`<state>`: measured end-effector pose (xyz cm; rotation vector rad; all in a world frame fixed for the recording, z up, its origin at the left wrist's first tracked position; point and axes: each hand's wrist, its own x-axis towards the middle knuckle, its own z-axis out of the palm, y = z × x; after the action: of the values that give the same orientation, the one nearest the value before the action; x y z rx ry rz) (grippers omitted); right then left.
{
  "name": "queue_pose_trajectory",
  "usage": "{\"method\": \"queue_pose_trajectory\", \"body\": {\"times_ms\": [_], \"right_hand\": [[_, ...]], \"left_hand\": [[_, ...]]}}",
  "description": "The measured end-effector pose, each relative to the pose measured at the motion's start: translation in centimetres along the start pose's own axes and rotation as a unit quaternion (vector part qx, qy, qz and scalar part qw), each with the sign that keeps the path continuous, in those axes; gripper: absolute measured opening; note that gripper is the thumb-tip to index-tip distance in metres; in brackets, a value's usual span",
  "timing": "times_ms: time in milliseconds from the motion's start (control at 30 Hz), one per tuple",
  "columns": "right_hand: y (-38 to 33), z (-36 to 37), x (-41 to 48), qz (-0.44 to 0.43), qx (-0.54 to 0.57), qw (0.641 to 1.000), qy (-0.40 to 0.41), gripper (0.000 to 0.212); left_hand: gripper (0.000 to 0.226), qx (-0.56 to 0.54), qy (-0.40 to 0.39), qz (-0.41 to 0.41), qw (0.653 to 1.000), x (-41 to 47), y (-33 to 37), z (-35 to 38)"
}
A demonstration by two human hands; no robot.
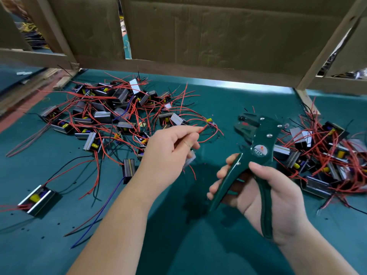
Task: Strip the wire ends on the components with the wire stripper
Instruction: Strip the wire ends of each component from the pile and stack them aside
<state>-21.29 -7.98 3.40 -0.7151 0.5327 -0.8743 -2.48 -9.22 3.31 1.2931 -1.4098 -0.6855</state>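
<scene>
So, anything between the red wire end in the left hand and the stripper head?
Nothing solid that shows. The left hand pinches the red wire end; the wire stripper in the right hand sits apart to its right. Only a loose red wire loop lies between.

Small electronics assembly workshop, factory-style bench stn. Green work mat [228, 100] carries two heaps of identical wired components, left pile [119, 112] & right pile [327, 155], red & blk leads tangled throughout. Cardboard sheets [208, 32] on a rough wooden frame [327, 46] wall off the back. Hand tool in use: green wire stripper [256, 139].
</scene>
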Motion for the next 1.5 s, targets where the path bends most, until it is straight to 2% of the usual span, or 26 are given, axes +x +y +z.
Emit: {"method": "queue_pose_trajectory", "body": {"times_ms": [67,133,200,300,367,467,633,700,767,867,967,1067,1133,1167,1267,1333,1400,1500], "right_hand": [[-0.1,-0.2,-0.1,-0.023,-0.003,1.0,-0.005,0.059],[-0.1,-0.1,-0.2,-0.035,-0.016,0.999,-0.021,0.059],[0.2,0.0,-0.4,-0.049,-0.032,0.998,-0.038,0.056],[0.7,0.1,-0.4,-0.048,-0.073,0.995,-0.045,0.058],[1.1,0.2,-0.5,-0.04,-0.085,0.994,-0.054,0.059],[1.1,0.2,-0.4,-0.045,-0.073,0.994,-0.063,0.057],[0.4,0.2,-0.2,-0.028,-0.084,0.993,-0.078,0.061],[0.1,0.1,-0.1,-0.005,-0.101,0.993,-0.066,0.067],[-0.1,-0.1,0.0,0.015,-0.114,0.992,-0.06,0.07],[0.0,-0.1,0.1,0.04,-0.123,0.989,-0.073,0.06],[0.5,-0.3,0.0,0.05,-0.131,0.988,-0.068,0.046],[1.0,-0.5,-0.2,0.045,-0.145,0.988,-0.041,0.051],[1.0,-0.7,-0.3,0.012,-0.146,0.989,0.016,0.055],[0.7,-0.8,-0.2,-0.022,-0.137,0.989,0.048,0.052],[-1.4,-1.3,0.0,-0.174,-0.129,0.968,0.13,0.038],[-3.1,-2.2,-0.3,-0.263,-0.148,0.936,0.181,0.03],[-4.4,-3.3,-0.7,-0.305,-0.159,0.917,0.204,0.023],[-5.0,-4.0,-0.8,-0.311,-0.155,0.916,0.199,0.022]], "left_hand": [[0.024,-0.086,0.001,-0.043,0.995,0.0,0.3,0.1],[0.016,-0.118,-0.002,-0.065,0.991,-0.1,0.7,0.5],[0.006,-0.099,-0.004,-0.07,0.993,-0.3,0.9,1.2],[0.014,-0.074,-0.016,-0.062,0.995,-0.9,1.3,1.9],[0.015,-0.167,-0.02,-0.059,0.984,-1.0,1.8,2.3],[0.013,-0.309,-0.034,-0.085,0.947,-1.2,2.6,3.1],[0.011,-0.356,0.01,-0.101,0.929,-1.3,2.3,4.3],[0.011,-0.314,0.056,-0.095,0.943,-1.4,2.1,4.6],[0.015,-0.209,0.113,-0.064,0.969,-1.2,1.4,4.5],[0.023,-0.091,0.154,-0.028,0.983,-1.0,0.4,3.7],[0.023,-0.07,0.179,-0.016,0.981,-0.7,0.4,2.8],[0.025,-0.105,0.305,-0.002,0.946,0.4,0.3,0.0],[0.034,-0.123,0.401,-0.015,0.908,1.2,-0.2,-3.0],[0.037,-0.105,0.425,-0.026,0.899,1.4,-0.7,-4.5],[0.037,0.0,0.389,-0.092,0.916,1.4,-2.2,-6.8],[0.033,0.141,0.347,-0.13,0.918,1.2,-3.2,-6.9],[0.039,0.283,0.324,-0.116,0.895,1.2,-3.6,-6.9],[0.049,0.36,0.31,-0.125,0.871,1.3,-3.6,-6.8]]}}
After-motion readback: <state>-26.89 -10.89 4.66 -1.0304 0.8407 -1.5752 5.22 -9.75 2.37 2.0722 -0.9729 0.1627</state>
